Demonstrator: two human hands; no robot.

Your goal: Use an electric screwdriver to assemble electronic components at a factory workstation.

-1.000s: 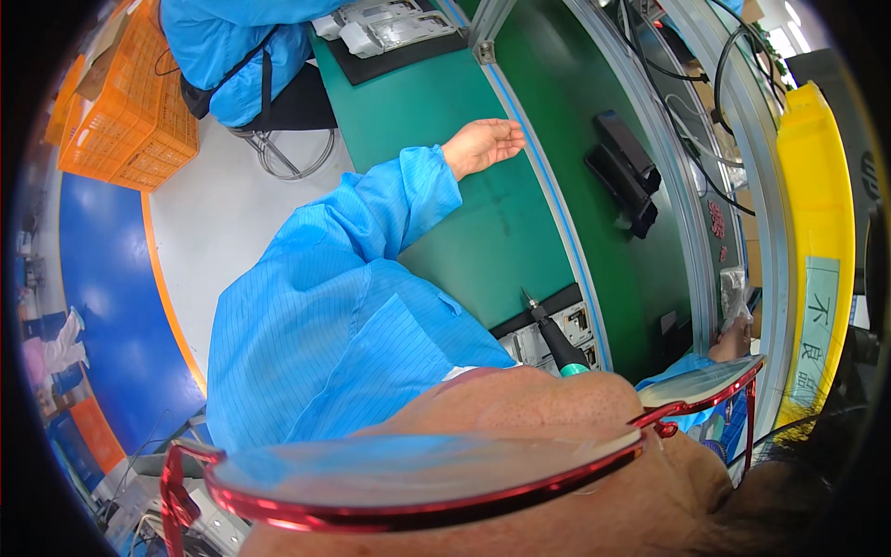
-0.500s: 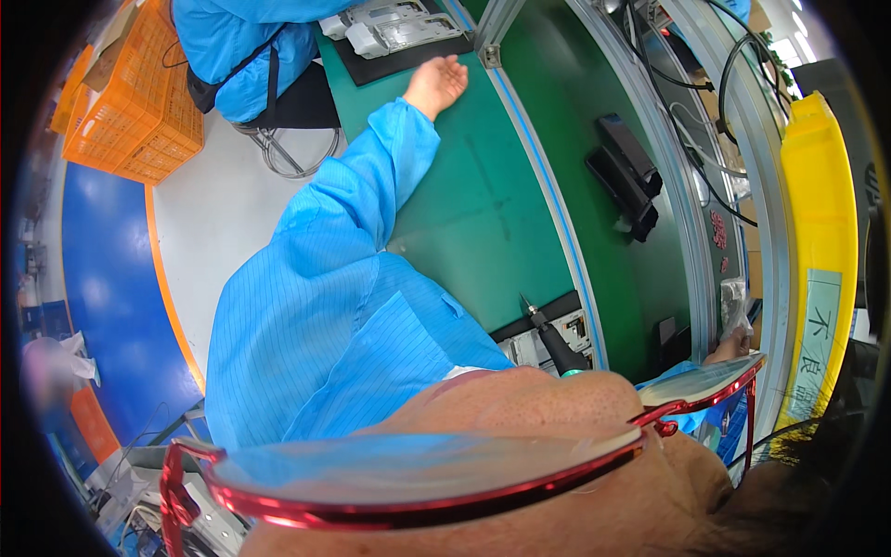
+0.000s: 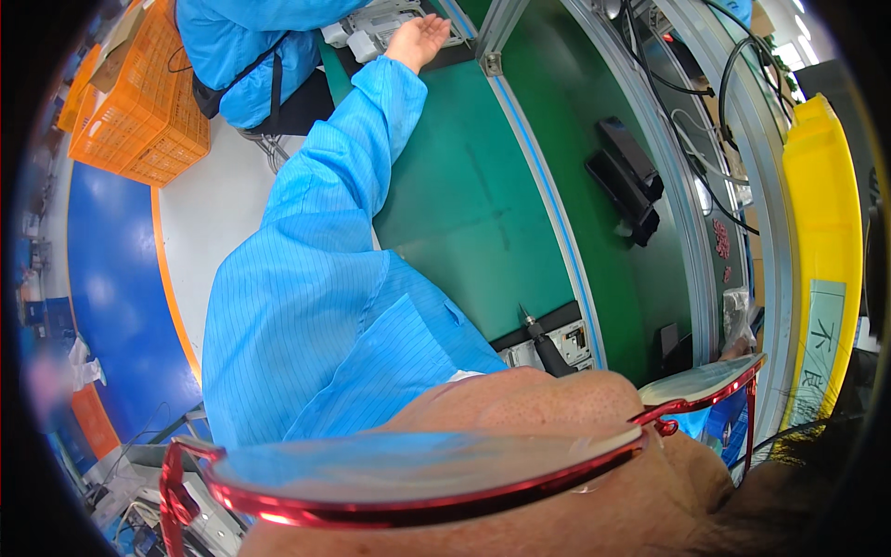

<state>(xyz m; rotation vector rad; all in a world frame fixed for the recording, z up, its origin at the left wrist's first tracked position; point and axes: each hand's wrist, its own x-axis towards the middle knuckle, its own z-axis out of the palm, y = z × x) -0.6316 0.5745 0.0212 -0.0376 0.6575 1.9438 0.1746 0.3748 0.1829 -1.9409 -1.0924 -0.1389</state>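
Observation:
My left arm, in a blue striped sleeve, stretches to the far end of the green bench (image 3: 455,213). My left hand (image 3: 419,42) is open, palm partly up and fingers loosely extended, with nothing seen in it. Beneath and beside it lie white device housings (image 3: 367,42) on a black mat; whether the hand touches them I cannot tell. Only a sliver of my right hand (image 3: 740,347) shows at the right, beside a clear plastic bag (image 3: 736,311); its fingers are hidden. A dark pen-shaped power screwdriver (image 3: 546,348) lies over another white housing (image 3: 571,342) near my chest.
A co-worker in blue (image 3: 246,65) sits at the far left, next to an orange crate (image 3: 148,121). A metal frame rail (image 3: 548,195) runs along the bench. Beyond it are black parts (image 3: 624,176), hanging cables (image 3: 664,88) and a yellow bin (image 3: 821,213).
My left hand has moved farther away and slightly left, from beside the black mat to over the white housings. The right hand shows less than before.

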